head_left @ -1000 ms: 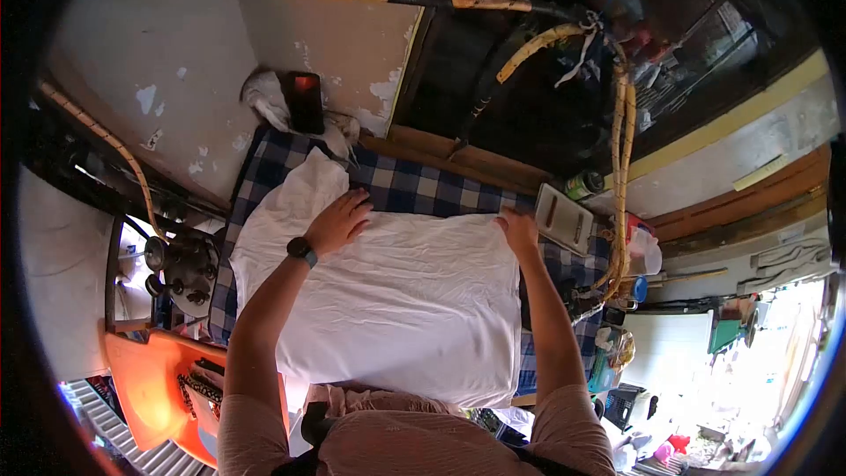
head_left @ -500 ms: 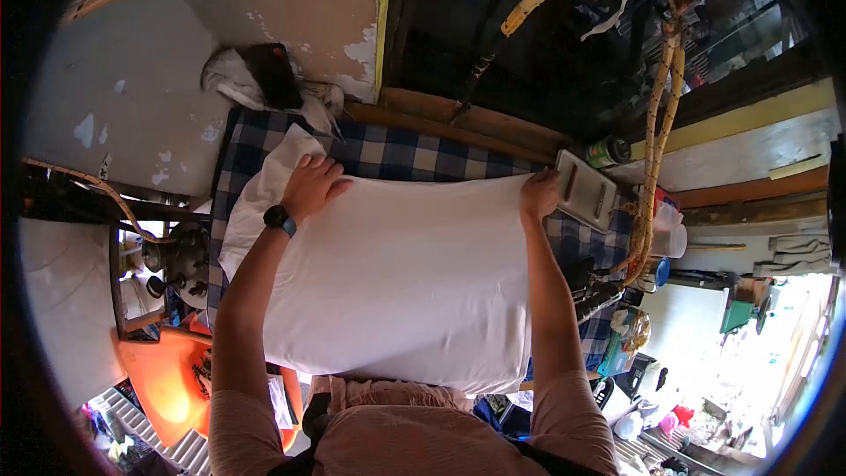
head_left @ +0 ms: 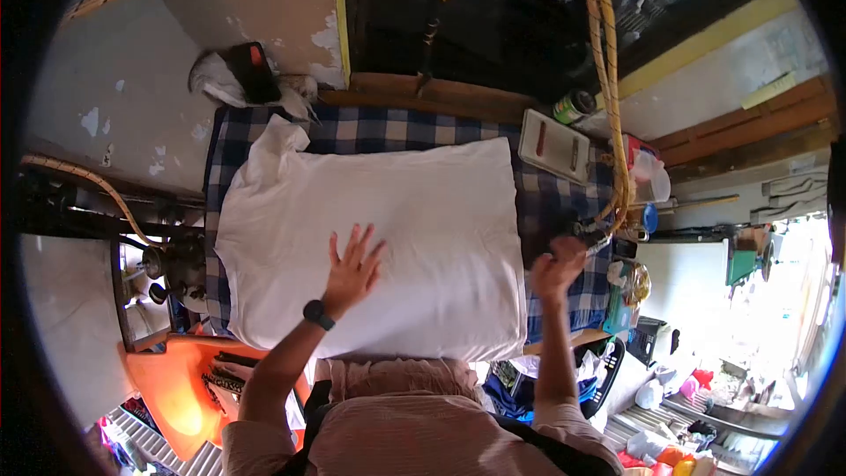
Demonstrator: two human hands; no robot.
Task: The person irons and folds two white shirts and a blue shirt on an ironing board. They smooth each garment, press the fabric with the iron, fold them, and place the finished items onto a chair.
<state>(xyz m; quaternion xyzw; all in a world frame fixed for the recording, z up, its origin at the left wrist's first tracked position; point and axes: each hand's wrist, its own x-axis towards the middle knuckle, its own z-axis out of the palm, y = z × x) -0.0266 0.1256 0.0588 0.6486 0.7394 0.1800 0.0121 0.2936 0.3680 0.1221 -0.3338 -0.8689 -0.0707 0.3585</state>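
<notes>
A white T-shirt (head_left: 423, 211) lies spread over a blue-and-white checked cloth (head_left: 388, 128), its sleeve part at the upper left. My left hand (head_left: 352, 271), a dark watch on its wrist, is over the lower middle of the shirt with fingers spread. Just beyond the shirt's right edge is my right hand (head_left: 559, 268), slightly blurred, fingers loosely bent and apart with nothing in them. Close past its fingertips sits a dark object (head_left: 589, 231) with a cord, partly lost in shadow.
A whitish tray (head_left: 553, 148) and a can (head_left: 574, 107) stand at the back right. A yellow braided cord (head_left: 614, 79) hangs down there. On the left is an orange chair (head_left: 181, 392); below right, a dark basket (head_left: 608, 379) holds clothes.
Both hands have left the shirt's far edge and come nearer to me. The left moved right over the shirt; the right moved off it, toward the dark corded object.
</notes>
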